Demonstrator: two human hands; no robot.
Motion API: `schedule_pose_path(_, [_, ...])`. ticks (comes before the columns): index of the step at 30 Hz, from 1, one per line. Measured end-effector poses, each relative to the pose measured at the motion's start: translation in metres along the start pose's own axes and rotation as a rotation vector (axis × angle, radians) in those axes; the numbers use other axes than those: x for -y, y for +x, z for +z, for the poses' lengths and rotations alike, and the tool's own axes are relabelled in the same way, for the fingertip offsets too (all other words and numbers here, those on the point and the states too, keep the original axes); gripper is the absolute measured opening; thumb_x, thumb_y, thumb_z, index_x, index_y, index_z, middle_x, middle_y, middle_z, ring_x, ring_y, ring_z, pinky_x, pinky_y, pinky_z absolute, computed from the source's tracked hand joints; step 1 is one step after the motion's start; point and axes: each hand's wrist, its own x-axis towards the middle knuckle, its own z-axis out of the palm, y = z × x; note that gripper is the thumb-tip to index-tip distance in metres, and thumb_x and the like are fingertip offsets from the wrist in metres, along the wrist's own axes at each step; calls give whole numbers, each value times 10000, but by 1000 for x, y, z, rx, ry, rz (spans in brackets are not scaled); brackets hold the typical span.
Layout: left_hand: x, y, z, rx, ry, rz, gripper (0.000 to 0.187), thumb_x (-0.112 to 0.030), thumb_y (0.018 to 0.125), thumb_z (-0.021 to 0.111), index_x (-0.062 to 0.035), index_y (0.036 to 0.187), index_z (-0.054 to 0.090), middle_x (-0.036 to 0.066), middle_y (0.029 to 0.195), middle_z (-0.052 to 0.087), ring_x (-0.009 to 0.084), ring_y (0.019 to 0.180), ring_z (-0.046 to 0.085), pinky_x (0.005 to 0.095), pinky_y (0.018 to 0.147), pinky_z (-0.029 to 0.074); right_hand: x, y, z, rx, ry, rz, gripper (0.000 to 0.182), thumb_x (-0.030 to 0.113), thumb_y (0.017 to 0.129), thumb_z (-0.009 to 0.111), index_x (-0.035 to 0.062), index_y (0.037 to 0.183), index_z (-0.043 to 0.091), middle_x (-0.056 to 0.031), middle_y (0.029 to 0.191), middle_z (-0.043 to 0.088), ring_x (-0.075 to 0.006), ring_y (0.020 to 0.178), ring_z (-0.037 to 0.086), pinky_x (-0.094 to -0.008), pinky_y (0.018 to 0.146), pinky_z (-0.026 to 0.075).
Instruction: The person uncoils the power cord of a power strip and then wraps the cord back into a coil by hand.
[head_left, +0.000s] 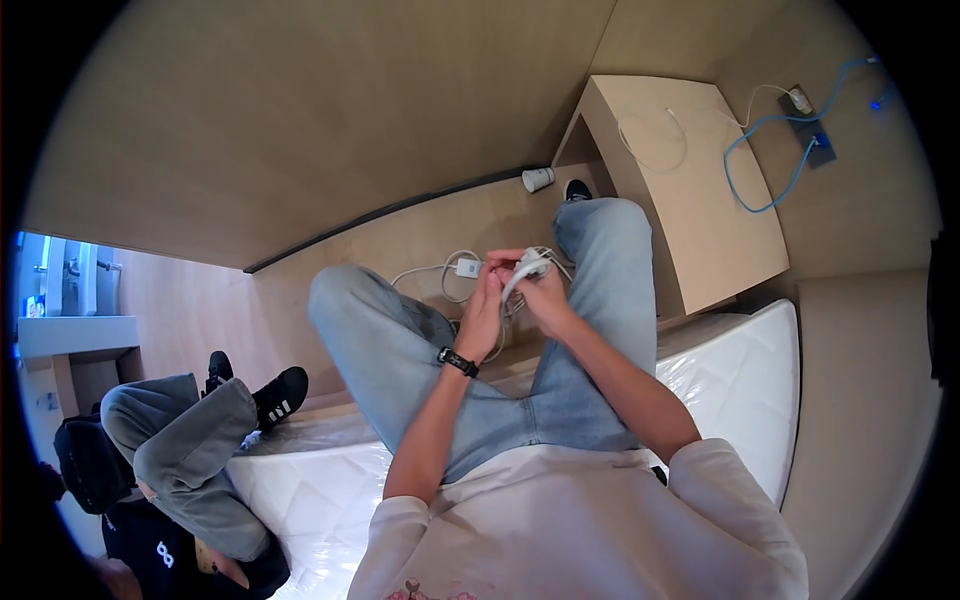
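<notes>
- Landmark: the mattress [745, 375], white, wrapped in clear plastic. Wearer sits on its edge, knees in light blue jeans out over the wood floor.
- Left hand [484, 310]: black watch on the wrist, fingers curled up around a white cable bundle [528, 268], gripping it from the left.
- Right hand [545, 295]: also clenched on the same bundle, from the right side, fingertips pressing near the white plug end at the top.
- Both hands touch each other around the bundle, held up between the knees, above the floor just off the mattress edge.
- Cable runs down from the hands to a white adapter block [468, 267] and loose white loops on the floor beyond the mattress, between the feet.
- White paper cup [537, 179] on the floor farther from the mattress, against the wall base, next to a black shoe.
- Wooden bedside cabinet [690, 190] butts against the mattress head end; a thin white wire lies looped on its top.
- Blue cable [775, 160] hangs from a wall socket plate beyond the cabinet, well apart from the mattress.
- Another person sits at the mattress's other end: grey trousers, black sneakers [278, 396] with white stripes, black bag beside them.
</notes>
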Motion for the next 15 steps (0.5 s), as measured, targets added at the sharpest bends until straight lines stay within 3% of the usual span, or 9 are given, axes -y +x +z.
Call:
schedule_pose_path(3, [-14,-9,2,7,279,142,427,-273,967,398,-23,1311,351,213,1236,481,314,1153,486,368,933,399,-1,0,-4,-20,200,97,190,19,836,569,2,1021,607,-80,997,617,-142,915,575,-271,798,465])
schedule_pose_path(4, [-5,-4,1,-10,318,166,486,-281,914,502,-33,1304,352,238,1203,499,363,1111,506,388,907,414,0,0,-7,-9,288,115,196,26,844,551,5,1035,591,-86,1013,609,-155,932,575,-278,813,464])
schedule_pose_path(5, [-3,-3,-1,-7,316,166,486,-281,914,502,-33,1304,352,238,1203,499,363,1111,506,388,907,414,1,0,-8,3,376,130,202,32,852,533,8,1049,574,-93,1028,602,-168,949,574,-285,828,464])
schedule_pose_path(7, [-21,-3,1,64,496,56,568,-208,883,574,-16,1342,300,162,1172,547,250,1087,544,334,899,424,3,0,-8,9,367,128,209,46,855,529,14,1059,564,-95,1032,598,-173,958,573,-289,833,465])
schedule_pose_path(8, [-20,-3,2,66,495,56,568,-208,883,574,-16,1342,300,162,1172,547,250,1087,544,334,899,424,4,0,-8,21,361,126,216,59,858,524,20,1069,554,-97,1037,593,-178,967,573,-293,838,466])
schedule_pose_path(10, [-13,-4,3,-17,385,45,528,-321,819,654,-21,1199,442,167,961,618,320,877,611,367,764,473,11,-4,-3,11,302,137,247,71,858,530,20,1099,544,-92,1035,593,-170,974,570,-291,841,465])
schedule_pose_path(11, [-8,-2,1,-18,388,43,528,-321,819,654,-21,1199,442,167,961,618,320,877,611,367,764,473,13,-5,0,2,244,145,279,83,857,536,19,1129,534,-88,1033,593,-162,981,567,-289,845,463])
schedule_pose_path(13, [-2,0,-3,118,336,-68,433,-300,826,651,5,1100,513,126,869,635,246,759,619,350,690,482,14,-2,-3,10,165,130,325,75,850,547,20,1168,512,-88,1048,591,-151,992,560,-288,848,461])
schedule_pose_path(15, [-1,-1,-2,127,267,-139,407,-293,830,647,7,1080,533,106,864,637,209,729,605,346,670,481,17,-2,0,19,85,112,374,66,842,558,20,1208,490,-88,1063,589,-139,1003,553,-287,851,459])
